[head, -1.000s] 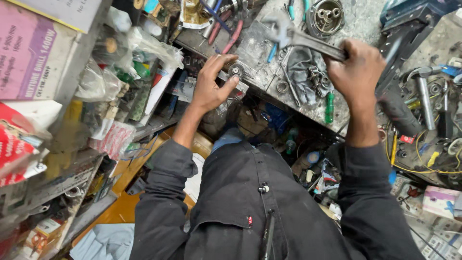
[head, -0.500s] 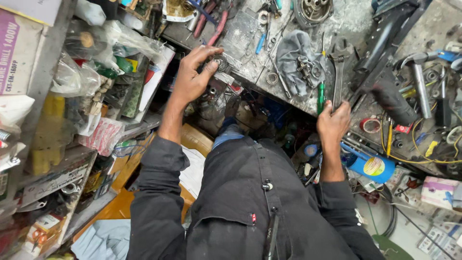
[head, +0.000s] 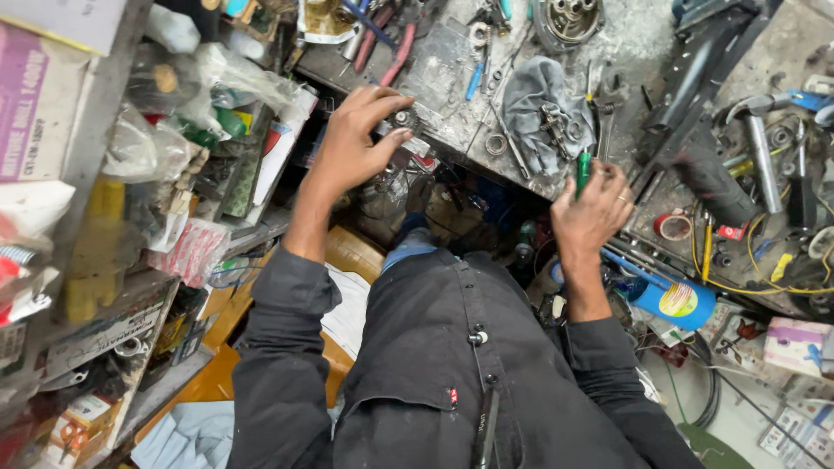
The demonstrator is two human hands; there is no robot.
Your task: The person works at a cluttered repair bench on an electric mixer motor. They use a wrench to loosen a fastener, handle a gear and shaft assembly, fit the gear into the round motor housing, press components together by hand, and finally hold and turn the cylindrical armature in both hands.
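Left hand (head: 352, 143) pinches small toothed gear (head: 403, 119) at tabletop (head: 452, 78) edge; right hand (head: 591, 213) closed on green-handled screwdriver (head: 582, 170) (tip hidden). Gear loose, not fitted anywhere yet.

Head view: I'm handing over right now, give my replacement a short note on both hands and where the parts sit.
Left hand: fingers curled on a small gear at the edge of the workbench.
Right hand: closed on a green-handled tool, at the bench's front edge.
Nearby: grey rag with metal parts on it, just above the right hand; a black power tool to its right.
Done: gear and tool are both in hand.
Left: they are apart; the tool has not met the gear.
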